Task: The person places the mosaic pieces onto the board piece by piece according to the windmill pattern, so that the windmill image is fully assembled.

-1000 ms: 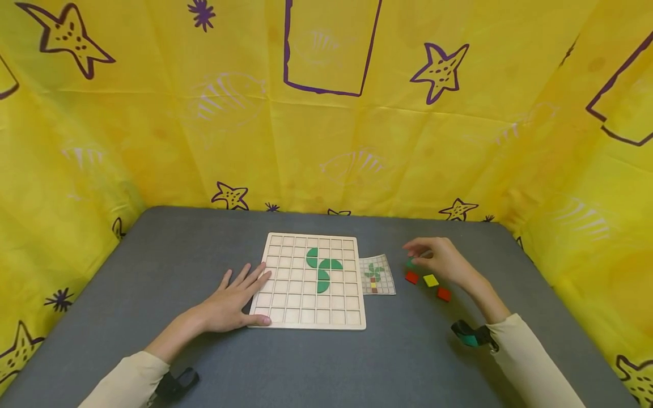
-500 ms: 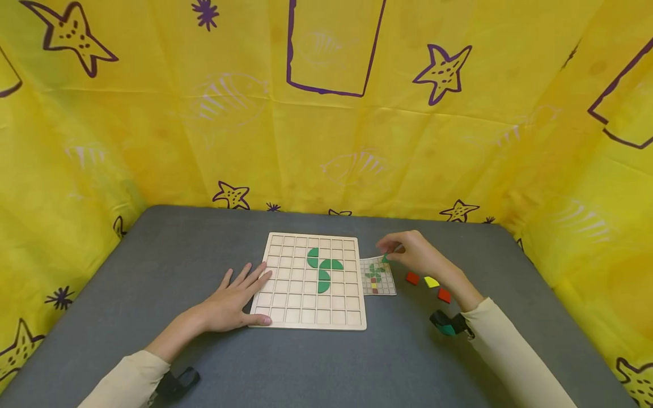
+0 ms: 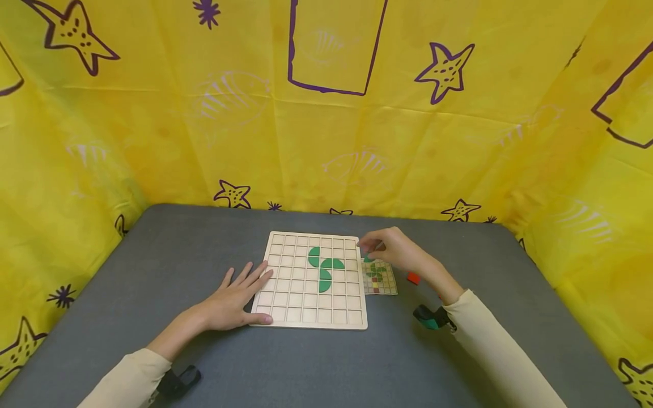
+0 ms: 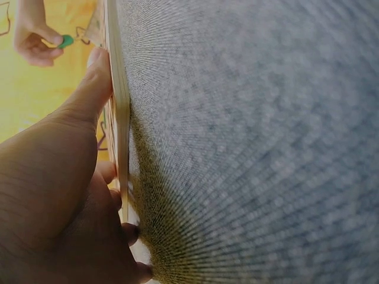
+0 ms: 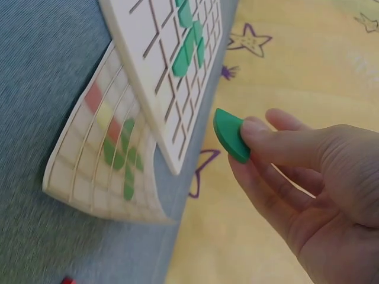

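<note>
A pale wooden grid board (image 3: 301,300) lies on the table, with several green quarter-circle tiles (image 3: 325,285) set in its upper middle squares. My left hand (image 3: 227,303) rests along the board's left side, fingers spread and straight over its edge; the left wrist view has the thumb (image 4: 89,94) against the rim. My right hand (image 3: 398,249) is raised beside the board's upper right edge. Between thumb and fingers it pinches a green quarter-circle tile (image 5: 231,135), clear of the board. Below that hand lies a printed pattern card (image 3: 381,281), its left edge at the board and one end curling up.
A red square tile (image 3: 414,278) lies on the grey table (image 3: 326,362) right of the card; my right forearm hides other tiles there. A yellow patterned cloth (image 3: 326,130) hangs behind the table and along both sides.
My right hand has picked up the green tile near the loose tiles and carried it left, over the card to the board's right edge. My left hand stays in place.
</note>
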Tool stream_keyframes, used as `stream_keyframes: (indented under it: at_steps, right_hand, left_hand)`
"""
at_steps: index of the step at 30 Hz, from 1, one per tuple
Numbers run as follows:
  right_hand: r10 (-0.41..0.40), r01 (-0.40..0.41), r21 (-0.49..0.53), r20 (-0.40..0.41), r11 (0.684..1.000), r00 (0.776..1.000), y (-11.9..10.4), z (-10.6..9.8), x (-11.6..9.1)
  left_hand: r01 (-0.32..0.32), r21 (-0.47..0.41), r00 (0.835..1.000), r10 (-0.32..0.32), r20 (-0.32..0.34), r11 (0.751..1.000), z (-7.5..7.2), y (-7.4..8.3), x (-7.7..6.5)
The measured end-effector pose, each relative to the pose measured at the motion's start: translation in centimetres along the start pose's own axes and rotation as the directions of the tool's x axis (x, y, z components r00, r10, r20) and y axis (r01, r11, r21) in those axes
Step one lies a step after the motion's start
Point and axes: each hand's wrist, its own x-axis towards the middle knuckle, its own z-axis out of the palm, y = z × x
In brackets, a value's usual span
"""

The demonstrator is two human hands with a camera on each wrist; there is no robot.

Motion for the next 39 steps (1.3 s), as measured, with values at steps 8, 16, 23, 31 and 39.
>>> stream_keyframes:
  at_steps: [8, 16, 23, 31, 39]
  right_hand:
    - [-0.034, 0.033, 0.027, 0.026, 0.999, 0.999, -0.9, 1.0, 1.3]
    - [-0.082, 0.077, 0.089, 0.059, 0.993, 0.995, -1.9, 2.5, 2.8]
    - [-0.117, 0.107, 0.114, 0.089, 0.988, 0.989, -2.5, 4.6, 3.8]
    - [-0.134, 0.117, 0.154, 0.108, 0.981, 0.985, -3.6, 6.3, 5.3]
    - [-0.126, 0.113, 0.110, 0.126, 0.988, 0.984, -4.7, 7.9, 6.7]
  left_hand:
    - [-0.002, -0.003, 1.000, 0.002, -0.003, 1.000, 0.0, 0.0, 0.0]
    - [-0.007, -0.007, 1.000, 0.007, -0.003, 1.000, 0.0, 0.0, -0.1]
    - [-0.004, -0.001, 1.000, 0.004, -0.004, 1.000, 0.0, 0.0, -0.1]
    - [-0.003, -0.004, 1.000, 0.003, -0.007, 1.000, 0.1, 0.0, -0.2]
    - [0.003, 0.000, 1.000, -0.003, -0.006, 1.000, 0.0, -0.2, 0.0]
